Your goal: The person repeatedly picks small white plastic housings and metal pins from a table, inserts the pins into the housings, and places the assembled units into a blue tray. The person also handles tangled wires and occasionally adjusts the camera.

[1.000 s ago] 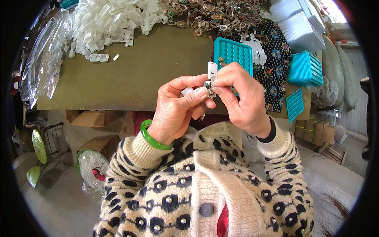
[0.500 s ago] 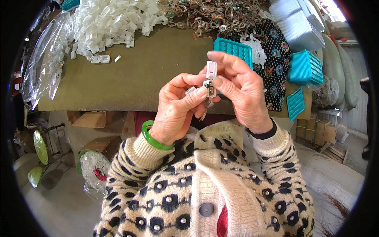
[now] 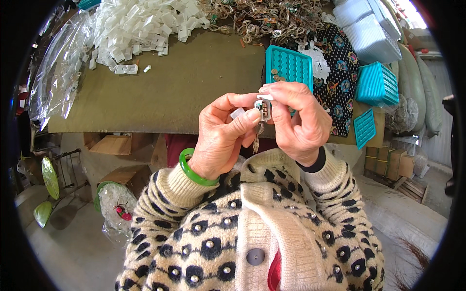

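My left hand (image 3: 224, 128) pinches a small white plastic case (image 3: 263, 109) whose inside shows metal contacts and a bit of green board. A thin coiled wire (image 3: 257, 139) hangs below it. Another whitish plastic piece (image 3: 238, 113) sits between my left fingers. At the top of the case its white lid (image 3: 265, 97) stands tilted, and my right hand (image 3: 300, 119) has its index finger on that lid. My right thumb is bent close beside the case.
White plastic cases (image 3: 145, 29) lie heaped at the table's back left, with coiled wires (image 3: 267, 19) at the back middle. A teal tray (image 3: 290, 65) holding small metal parts stands behind my right hand. Stacked teal trays (image 3: 377, 83) and white trays (image 3: 371, 36) are at the right.
The lid, upright before, has tipped over toward the case. My right fingers, raised and spread earlier, have come down and curled onto it.
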`<state>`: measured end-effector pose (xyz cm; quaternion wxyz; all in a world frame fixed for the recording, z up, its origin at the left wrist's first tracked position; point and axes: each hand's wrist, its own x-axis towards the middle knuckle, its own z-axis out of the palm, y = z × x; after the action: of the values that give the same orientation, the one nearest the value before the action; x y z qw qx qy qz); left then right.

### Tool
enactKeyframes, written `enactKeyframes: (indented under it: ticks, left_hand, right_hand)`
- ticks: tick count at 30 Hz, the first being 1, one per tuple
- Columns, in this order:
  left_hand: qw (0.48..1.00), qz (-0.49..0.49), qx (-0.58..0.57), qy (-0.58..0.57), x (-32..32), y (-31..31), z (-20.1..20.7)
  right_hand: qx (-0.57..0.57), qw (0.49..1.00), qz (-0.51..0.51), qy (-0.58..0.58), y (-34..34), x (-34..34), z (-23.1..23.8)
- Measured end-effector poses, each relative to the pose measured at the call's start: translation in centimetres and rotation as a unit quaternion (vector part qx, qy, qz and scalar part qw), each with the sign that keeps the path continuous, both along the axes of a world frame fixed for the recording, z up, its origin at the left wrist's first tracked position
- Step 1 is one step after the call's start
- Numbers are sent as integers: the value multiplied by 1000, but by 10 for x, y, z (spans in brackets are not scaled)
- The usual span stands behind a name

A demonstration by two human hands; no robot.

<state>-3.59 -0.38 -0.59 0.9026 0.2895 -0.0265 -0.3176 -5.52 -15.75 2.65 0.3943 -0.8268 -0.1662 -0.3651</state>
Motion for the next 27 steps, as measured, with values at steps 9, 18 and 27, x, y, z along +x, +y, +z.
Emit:
enactKeyframes:
  ticks: [9, 18, 27]
  left_hand:
    - [991, -54, -103, 68, 6, 1, -2]
    - [981, -52, -138, 122, -2, -6, -12]
    - [986, -79, -140, 40, 9, -2, -6]
  right_hand:
    - [-11, 993, 90, 81, 0, -6, -3]
    - [-40, 996, 72, -21, 7, -4, -19]
    - [-28, 994, -63, 79, -44, -32, 0]
